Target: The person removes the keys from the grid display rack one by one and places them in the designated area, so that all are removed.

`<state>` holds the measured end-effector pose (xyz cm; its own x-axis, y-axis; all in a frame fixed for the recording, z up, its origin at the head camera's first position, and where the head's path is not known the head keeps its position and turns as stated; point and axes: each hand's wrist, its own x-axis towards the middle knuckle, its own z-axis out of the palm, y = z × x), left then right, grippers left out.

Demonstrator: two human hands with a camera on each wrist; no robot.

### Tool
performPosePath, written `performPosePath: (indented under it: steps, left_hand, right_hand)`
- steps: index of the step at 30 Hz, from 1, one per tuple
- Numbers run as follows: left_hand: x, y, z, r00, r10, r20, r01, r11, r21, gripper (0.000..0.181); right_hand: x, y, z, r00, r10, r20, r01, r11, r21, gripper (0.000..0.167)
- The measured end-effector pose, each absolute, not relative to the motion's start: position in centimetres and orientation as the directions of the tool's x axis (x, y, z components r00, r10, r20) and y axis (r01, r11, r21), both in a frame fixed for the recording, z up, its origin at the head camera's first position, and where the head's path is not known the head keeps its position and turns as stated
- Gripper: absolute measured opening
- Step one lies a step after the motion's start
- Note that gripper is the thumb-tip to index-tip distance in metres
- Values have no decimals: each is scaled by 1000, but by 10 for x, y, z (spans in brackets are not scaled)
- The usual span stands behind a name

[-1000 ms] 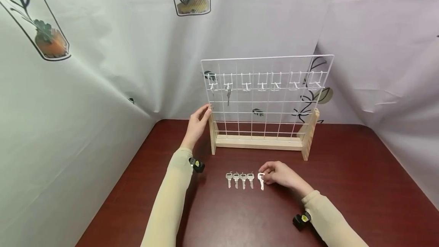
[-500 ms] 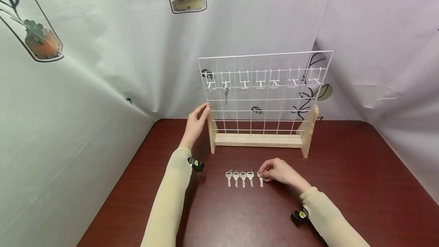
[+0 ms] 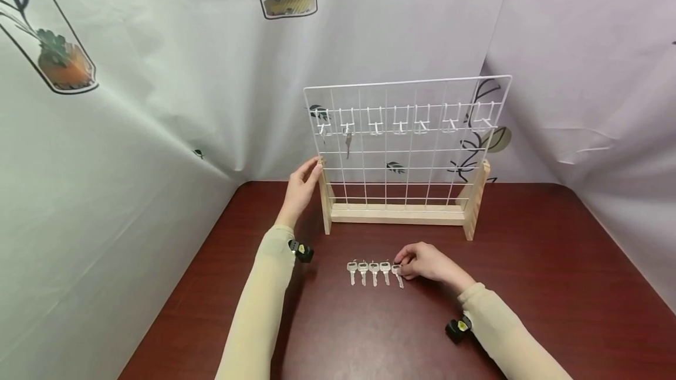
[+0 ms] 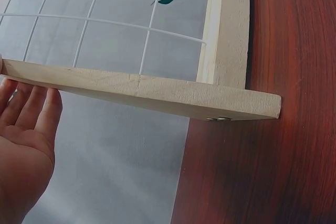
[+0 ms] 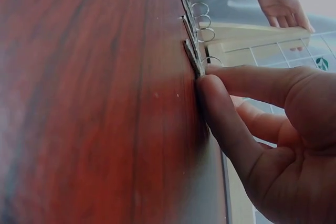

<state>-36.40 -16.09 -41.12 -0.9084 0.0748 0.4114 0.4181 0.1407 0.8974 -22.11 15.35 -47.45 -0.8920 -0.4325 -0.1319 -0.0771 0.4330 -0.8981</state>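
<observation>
Well, the table (image 3: 369,333) is dark reddish-brown with streaky wood grain, its two far corners rounded, and pale, creased cloth (image 3: 185,104) hangs behind it and along both sides. Printed pots of plants (image 3: 290,2) and dark leaves (image 3: 496,139) decorate the cloth. Toward the back of the table stands a white wire grid (image 3: 406,82) on a light wooden stand (image 3: 397,214), with seven white hooks (image 3: 376,129) in a row near the top. A key (image 3: 348,146) dangles from the second hook from the left; something thin shows under the first, too small to make out.

Nearer the person, four silver keys (image 3: 374,273) lie side by side, bows toward the grid, each with a ring. At their right end is a fifth key (image 3: 398,277), pinched at its bow between the thumb and forefinger of the right hand (image 3: 429,264), its blade slanting a little outward. It sits at those fingertips, on the hand's left, just beside the fourth key; I can't tell whether the two touch. The left hand (image 3: 300,189) grips the top of the stand's left post (image 3: 324,198), fingers fairly straight along its outer side.
</observation>
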Motion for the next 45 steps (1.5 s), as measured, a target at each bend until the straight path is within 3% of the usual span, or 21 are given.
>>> performPosePath:
  steps: [16,22,45]
  left_hand:
    - [-363,-162,-407,-920,95,381,392,140,909,45]
    - [-344,-161,-388,-921,123,369,384,145,912,44]
    - [-338,-158,-382,-919,115,378,392,141,909,42]
  right_hand:
    - [-221,145,-470,-919,-366,-147,-72,522,-850,12]
    - [-221,141,-468,-937,-305,-169,-35,566,-824,9]
    - [-219,137,-464,-939,-278,-203,2,587,-810,10]
